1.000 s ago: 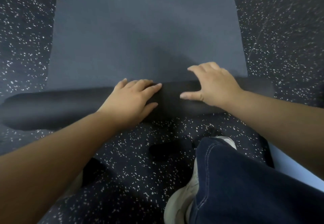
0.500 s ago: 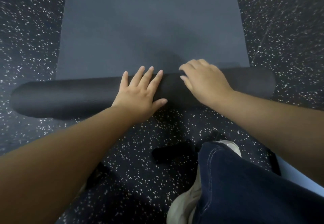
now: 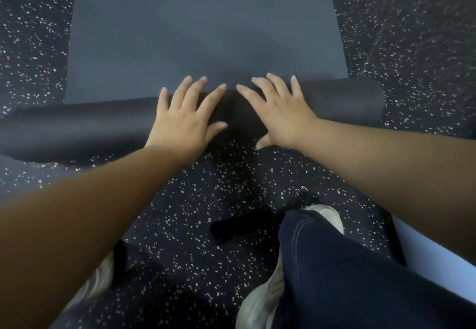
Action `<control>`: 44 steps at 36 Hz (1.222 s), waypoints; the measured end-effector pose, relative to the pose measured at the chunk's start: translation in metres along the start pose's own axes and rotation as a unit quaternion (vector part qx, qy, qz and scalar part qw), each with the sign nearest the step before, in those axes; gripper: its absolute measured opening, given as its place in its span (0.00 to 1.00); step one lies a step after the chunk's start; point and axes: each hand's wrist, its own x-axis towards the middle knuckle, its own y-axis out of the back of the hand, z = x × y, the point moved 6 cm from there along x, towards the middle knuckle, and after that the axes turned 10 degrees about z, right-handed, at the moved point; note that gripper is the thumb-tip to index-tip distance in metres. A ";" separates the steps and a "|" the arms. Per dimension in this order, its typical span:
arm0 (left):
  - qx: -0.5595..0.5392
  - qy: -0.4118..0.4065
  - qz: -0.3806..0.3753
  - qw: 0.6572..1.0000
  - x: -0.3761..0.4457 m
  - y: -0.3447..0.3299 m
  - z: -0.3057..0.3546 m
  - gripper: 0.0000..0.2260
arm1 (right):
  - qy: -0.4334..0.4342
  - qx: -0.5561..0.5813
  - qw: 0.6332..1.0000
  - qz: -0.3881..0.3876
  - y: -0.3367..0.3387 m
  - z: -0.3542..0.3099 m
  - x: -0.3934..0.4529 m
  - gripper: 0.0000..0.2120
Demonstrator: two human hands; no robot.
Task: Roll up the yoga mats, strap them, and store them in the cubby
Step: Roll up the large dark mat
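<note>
Lighting: you work in dim, cool, even light with no glare; a soft shadow pools on the flat mat [image 3: 206,32] just beyond your left hand [image 3: 184,120] and right hand [image 3: 280,115], and the roll's [image 3: 347,102] near side goes almost black. Focus: your hands and the floor's [image 3: 201,194] white specks read fairly crisp at centre, while your forearms smear at the lower corners. Distortion: the wide lens bows the roll and splays the mat's edges toward the frame's margins.

Bare forearms end in the left hand [image 3: 183,120] and right hand [image 3: 283,115]; dark blue jeans [image 3: 347,277] with pale stitching, whitish sneakers [image 3: 260,305] at lower frame.
</note>
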 end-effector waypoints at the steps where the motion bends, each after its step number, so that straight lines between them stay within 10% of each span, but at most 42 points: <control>1: -0.010 -0.017 0.026 0.999 -0.002 0.000 0.001 0.28 | -0.001 0.005 1.000 0.001 0.002 0.002 0.003 0.59; 22: 0.126 0.003 -0.091 0.988 0.031 -0.012 -0.024 0.53 | 0.012 -0.061 0.995 0.072 0.001 0.014 0.010 0.50; 44: 0.001 -0.035 -0.084 0.996 -0.052 0.006 0.009 0.39 | 0.101 -0.003 0.975 0.197 -0.006 -0.038 -0.086 0.49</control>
